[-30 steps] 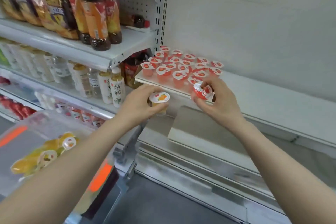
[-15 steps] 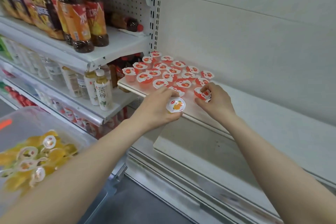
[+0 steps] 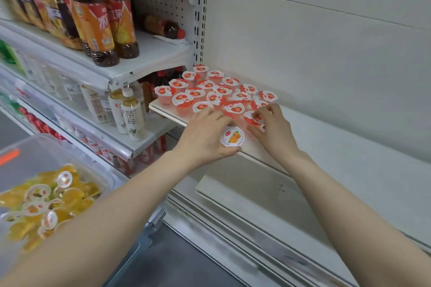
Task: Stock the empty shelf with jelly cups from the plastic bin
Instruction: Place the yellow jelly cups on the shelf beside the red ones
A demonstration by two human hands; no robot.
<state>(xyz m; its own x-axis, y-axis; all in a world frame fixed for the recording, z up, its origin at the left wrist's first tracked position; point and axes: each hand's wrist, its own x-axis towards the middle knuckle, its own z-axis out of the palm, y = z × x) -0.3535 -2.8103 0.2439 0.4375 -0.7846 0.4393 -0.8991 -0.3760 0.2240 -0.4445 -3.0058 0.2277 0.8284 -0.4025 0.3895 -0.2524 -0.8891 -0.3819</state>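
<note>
A: Start with the left hand [image 3: 205,137]. Doing what?
B: Curled round an orange jelly cup [image 3: 232,137], grip closed on its sides, lid facing up, right at the front edge of the shelf [image 3: 326,147].
A: Resting on the board?
B: Cannot tell; base hidden under lid and fingers.
A: And the right hand [image 3: 271,128]?
B: Pinching a red jelly cup [image 3: 253,117] between thumb and fingertips, just beside the orange one, low over the shelf.
A: Behind those 2?
B: A cluster of red cups [image 3: 210,91], upright, lids up, packed close in rough rows at the left end of the shelf, reaching back toward the wall.
A: How many?
B: More than 12, a few half covered by the hands.
A: Where's the supply?
B: In a clear plastic bin [image 3: 77,156], low on the left, well apart from the shelf. Inside, a heap of yellow jelly cups [image 3: 46,200], tipped every which way.
A: And the next bay over?
B: Tall tea bottles [image 3: 100,18] on the upper level, smaller pale bottles [image 3: 131,114] on the level below.
</note>
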